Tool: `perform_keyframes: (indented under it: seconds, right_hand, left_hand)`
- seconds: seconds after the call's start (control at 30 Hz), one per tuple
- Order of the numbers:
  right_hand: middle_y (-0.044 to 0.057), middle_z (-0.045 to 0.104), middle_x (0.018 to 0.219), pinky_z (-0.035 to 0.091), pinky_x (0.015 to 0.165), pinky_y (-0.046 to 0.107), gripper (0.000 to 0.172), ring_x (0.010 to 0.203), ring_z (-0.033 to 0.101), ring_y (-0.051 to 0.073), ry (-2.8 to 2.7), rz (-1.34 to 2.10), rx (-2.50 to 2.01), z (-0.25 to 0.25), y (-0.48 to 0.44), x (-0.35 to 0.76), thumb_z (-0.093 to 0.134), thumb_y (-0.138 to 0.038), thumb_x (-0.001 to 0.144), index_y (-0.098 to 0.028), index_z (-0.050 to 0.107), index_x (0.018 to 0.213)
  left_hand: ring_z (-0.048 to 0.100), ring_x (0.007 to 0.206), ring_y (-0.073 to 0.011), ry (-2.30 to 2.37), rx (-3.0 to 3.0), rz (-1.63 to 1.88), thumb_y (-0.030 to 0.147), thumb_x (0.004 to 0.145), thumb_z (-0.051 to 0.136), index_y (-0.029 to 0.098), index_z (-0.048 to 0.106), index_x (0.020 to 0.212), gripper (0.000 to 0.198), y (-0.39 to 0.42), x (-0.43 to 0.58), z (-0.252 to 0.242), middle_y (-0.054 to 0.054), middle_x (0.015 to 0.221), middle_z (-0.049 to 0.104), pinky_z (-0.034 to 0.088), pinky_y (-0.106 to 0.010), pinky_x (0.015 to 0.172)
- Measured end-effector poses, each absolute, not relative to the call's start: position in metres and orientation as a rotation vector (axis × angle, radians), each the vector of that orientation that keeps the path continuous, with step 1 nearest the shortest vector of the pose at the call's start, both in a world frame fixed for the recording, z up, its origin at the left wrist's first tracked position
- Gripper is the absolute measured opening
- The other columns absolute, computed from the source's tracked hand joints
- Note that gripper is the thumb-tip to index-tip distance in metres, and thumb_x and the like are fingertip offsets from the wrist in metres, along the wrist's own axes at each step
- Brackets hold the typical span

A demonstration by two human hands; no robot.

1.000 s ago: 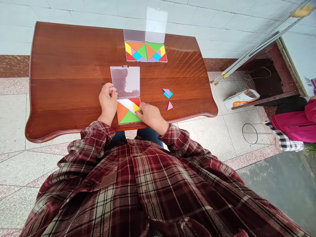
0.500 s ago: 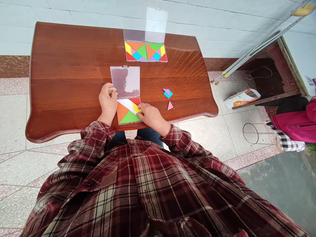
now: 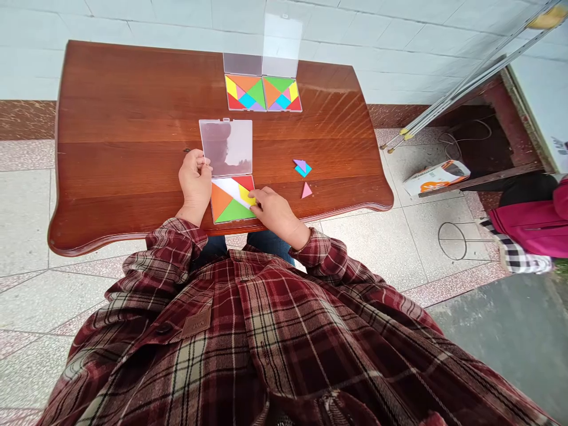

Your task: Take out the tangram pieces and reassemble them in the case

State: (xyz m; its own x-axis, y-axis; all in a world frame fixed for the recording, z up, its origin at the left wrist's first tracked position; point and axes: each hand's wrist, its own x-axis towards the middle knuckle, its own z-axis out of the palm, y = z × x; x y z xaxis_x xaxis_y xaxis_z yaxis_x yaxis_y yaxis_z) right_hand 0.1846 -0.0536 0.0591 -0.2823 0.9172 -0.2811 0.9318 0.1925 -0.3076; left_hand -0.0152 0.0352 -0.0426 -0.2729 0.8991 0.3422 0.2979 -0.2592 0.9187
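Observation:
An open clear plastic tangram case (image 3: 231,200) lies near the front edge of the wooden table (image 3: 133,118), its lid (image 3: 226,147) folded back flat. Orange, green and red pieces sit in its tray. My left hand (image 3: 194,180) grips the case's left edge at the hinge. My right hand (image 3: 274,208) has its fingers closed on a yellow piece (image 3: 245,194) at the tray's right side. Loose purple and blue pieces (image 3: 302,167) and a pink triangle (image 3: 306,190) lie on the table to the right.
Two more open tangram cases (image 3: 262,93), filled with coloured pieces, stand side by side at the table's far edge. A tiled floor surrounds the table. At the right are metal poles (image 3: 465,77), a cardboard box (image 3: 437,176), a wire ring (image 3: 452,241) and another person's pink sleeve (image 3: 532,222).
My right hand has shifted the yellow piece slightly within the tray. My left hand has stayed on the case's edge.

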Motion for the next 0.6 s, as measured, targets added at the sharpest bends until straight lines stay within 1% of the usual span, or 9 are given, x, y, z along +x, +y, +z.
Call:
perform_keyframes:
  seconds: [0.1, 0.3, 0.6]
  right_hand:
    - [0.014, 0.060, 0.128, 0.051, 0.087, 0.035, 0.041, 0.107, 0.064, 0.025, 2.361, -0.592, 1.875, 0.063, -0.058, 0.186, 0.048, -0.022, 0.097, -0.015, 0.056, 0.137]
    - [0.015, 0.060, 0.126, 0.050, 0.084, 0.033, 0.037, 0.108, 0.062, 0.026, 2.375, -0.542, 1.855, 0.061, -0.061, 0.188, 0.045, -0.024, 0.099, -0.016, 0.060, 0.132]
    - [0.013, 0.058, 0.127, 0.047, 0.088, 0.030, 0.040, 0.108, 0.059, 0.023, 2.492, -0.582, 1.788, 0.047, -0.062, 0.193, 0.041, -0.021, 0.099, -0.019, 0.060, 0.134]
  left_hand:
    - [0.067, 0.083, -0.0125, 1.482, 1.485, 1.562, 0.031, 0.091, 0.057, 0.022, 0.056, 0.104, 0.016, 0.035, -0.015, -0.041, -0.001, 0.089, 0.060, 0.059, -0.037, 0.092]
    - [0.068, 0.097, -0.0163, 1.459, 1.491, 1.534, 0.028, 0.091, 0.056, 0.022, 0.056, 0.112, 0.022, 0.036, -0.016, -0.044, -0.002, 0.095, 0.061, 0.056, -0.043, 0.099]
    - [0.068, 0.097, -0.0160, 1.466, 1.476, 1.534, 0.026, 0.091, 0.055, 0.022, 0.056, 0.112, 0.021, 0.036, -0.016, -0.044, -0.002, 0.094, 0.061, 0.056, -0.042, 0.100]
